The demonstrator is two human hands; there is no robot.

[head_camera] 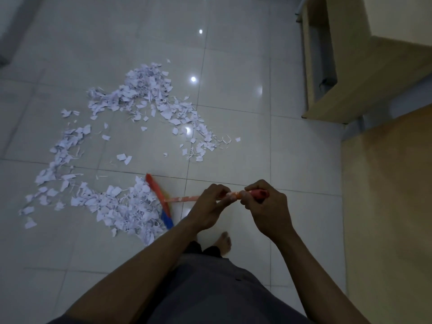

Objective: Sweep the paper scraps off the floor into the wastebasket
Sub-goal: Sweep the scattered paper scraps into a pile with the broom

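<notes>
White paper scraps lie in a broad ring on the grey tiled floor, thickest at the top and in a heap at the bottom. A broom with an orange and blue head stands against the right side of that lower heap. Its orange handle runs right toward me. My left hand grips the handle lower down, and my right hand grips its red top end. No wastebasket is in view.
Wooden furniture fills the upper right, and a wooden panel runs down the right edge. My bare foot stands on the tile just below my hands. Bare tile lies between the scraps and the furniture.
</notes>
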